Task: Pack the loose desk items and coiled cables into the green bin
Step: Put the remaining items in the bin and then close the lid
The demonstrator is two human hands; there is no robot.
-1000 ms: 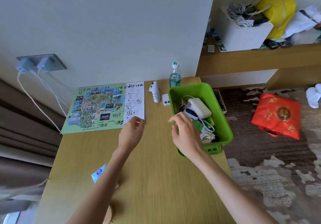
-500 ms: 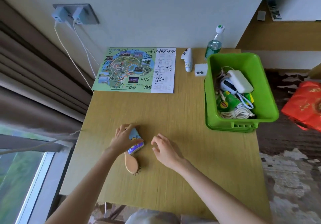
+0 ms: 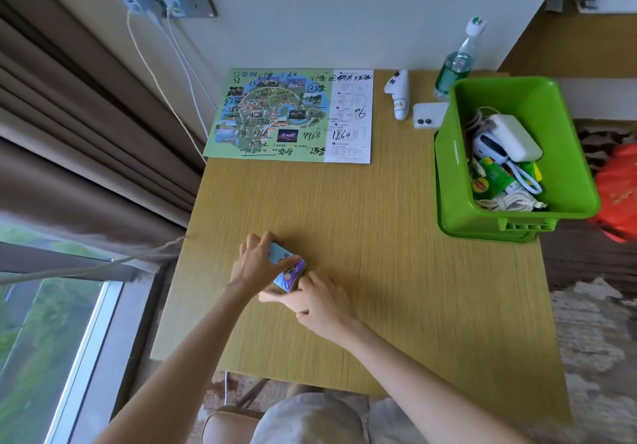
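A wooden hairbrush (image 3: 289, 267) with a blue and purple cartoon back lies near the desk's front left. My left hand (image 3: 253, 265) grips its head from the left side. My right hand (image 3: 324, 300) pinches its lower end, with the fingers on the right edge and the thumb below, and it hides the handle. The green bin (image 3: 517, 98) stands at the desk's right edge, far from both hands. Inside it lie a white charger (image 3: 513, 136), a coiled white cable (image 3: 513, 200) and a green packet (image 3: 491, 178).
At the back of the desk (image 3: 379, 236) are a marked-up map sheet (image 3: 289, 116), a white handheld device (image 3: 398, 93), a small white case (image 3: 429, 116) and a water bottle (image 3: 455, 67). Curtains and charger cables hang on the left. A red bag (image 3: 617, 192) lies on the floor to the right.
Both hands left the bin and the map and came down to the front left of the desk. My left hand took the hairbrush's head, then my right hand closed on its handle end.
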